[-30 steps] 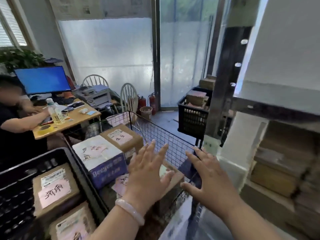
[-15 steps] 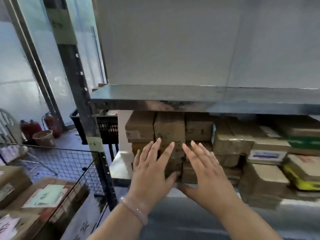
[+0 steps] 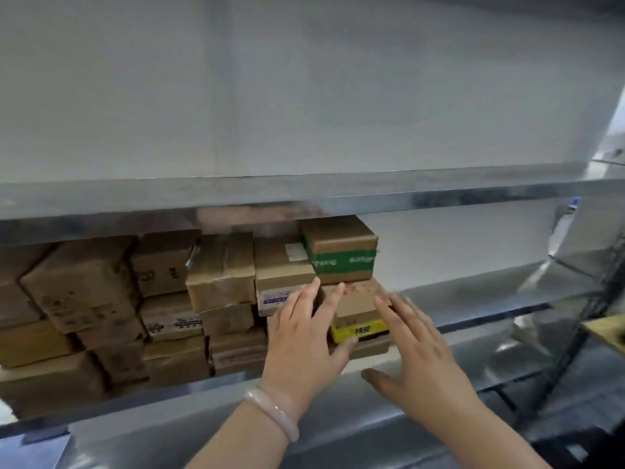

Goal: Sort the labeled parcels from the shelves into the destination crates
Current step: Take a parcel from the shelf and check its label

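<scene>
Several brown cardboard parcels are stacked on a metal shelf [image 3: 473,299]. At the stack's right end, a parcel with yellow tape and red writing [image 3: 358,309] lies under a parcel with green tape [image 3: 341,252]. My left hand [image 3: 304,336], with a pale bangle on the wrist, reaches out with straight fingers at the left side of the yellow-taped parcel, its thumb by the parcel's front. My right hand [image 3: 419,353] is spread open at that parcel's right side. Neither hand holds anything.
The shelf board above [image 3: 304,194] hangs low over the stack. More parcels [image 3: 220,269] fill the shelf to the left. Bare shelf surface lies to the right of the stack. A dark frame upright [image 3: 595,326] and a yellowish board edge [image 3: 605,330] stand at the far right.
The view has swung from the crates to the shelf and along it to the right. Both open hands have moved to the right end of the parcel stack.
</scene>
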